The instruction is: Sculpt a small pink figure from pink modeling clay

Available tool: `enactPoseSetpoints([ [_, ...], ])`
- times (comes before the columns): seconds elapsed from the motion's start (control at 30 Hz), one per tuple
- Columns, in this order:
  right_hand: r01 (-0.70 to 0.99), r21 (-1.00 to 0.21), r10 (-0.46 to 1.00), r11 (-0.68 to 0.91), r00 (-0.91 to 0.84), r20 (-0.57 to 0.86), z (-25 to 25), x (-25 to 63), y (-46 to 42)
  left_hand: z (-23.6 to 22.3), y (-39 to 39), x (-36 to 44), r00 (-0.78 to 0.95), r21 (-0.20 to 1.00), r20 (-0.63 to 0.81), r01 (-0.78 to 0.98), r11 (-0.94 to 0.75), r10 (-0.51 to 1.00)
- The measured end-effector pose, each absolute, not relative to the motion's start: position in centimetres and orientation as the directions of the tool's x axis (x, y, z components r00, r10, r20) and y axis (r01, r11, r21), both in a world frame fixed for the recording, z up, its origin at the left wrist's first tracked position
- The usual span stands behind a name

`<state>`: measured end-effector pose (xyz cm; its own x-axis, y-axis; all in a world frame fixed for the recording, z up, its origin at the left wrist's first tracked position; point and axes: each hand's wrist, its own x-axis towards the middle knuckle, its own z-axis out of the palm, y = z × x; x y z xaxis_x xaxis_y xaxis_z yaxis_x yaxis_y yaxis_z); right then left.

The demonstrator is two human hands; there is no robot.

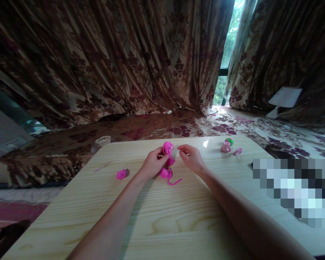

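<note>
Small crumpled pink piece lies left on the pale wood-grain table | left hand grasps bright pink bundle with looped strands, at the table's far middle | just below, rounded pink clump with thin curling tail | right hand near, fingers curled; whether it pinches something, I cannot tell

Pink bundle: partly hidden, from here, by the left hand; material unclear. Right hand: whether it pinches anything, too small to tell. Forearms and curtains: cut off by the view's edges. Object at right: blurred into squares.
</note>
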<state>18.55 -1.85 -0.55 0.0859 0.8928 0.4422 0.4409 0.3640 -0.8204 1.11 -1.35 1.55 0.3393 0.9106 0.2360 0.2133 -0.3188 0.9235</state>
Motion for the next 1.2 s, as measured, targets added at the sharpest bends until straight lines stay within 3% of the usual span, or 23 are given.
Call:
enactPoseSetpoints([
  [0.23,0.468,-0.822,0.905,0.324,0.101,0.414,-0.7,18.9,-1.8,1.3,-1.3,1.0,0.403,0.954,0.169,0.162,-0.252,0.899],
  [0.8,0.489,-0.822,0.925,0.292,0.075,0.373,-0.8,19.0,-1.8,2.1,-1.3,0.7,0.381,0.925,0.202,0.227,-0.303,0.902],
  [1.0,0.520,-0.813,0.948,0.262,0.019,0.318,-0.1,20.1,-2.5,2.8,-2.0,-1.6,0.239,0.905,0.166,0.348,-0.245,0.957],
  [1.13,0.554,-0.773,0.950,0.310,-0.143,0.278,0.9,19.2,-6.7,2.9,-4.8,-2.2,0.410,0.861,0.132,0.403,-0.309,0.903],
  [1.2,0.671,-0.644,0.929,0.366,-0.223,0.295,1.4,17.8,-9.1,2.9,-6.1,-1.7,0.479,0.812,0.192,0.412,-0.413,0.856],
])
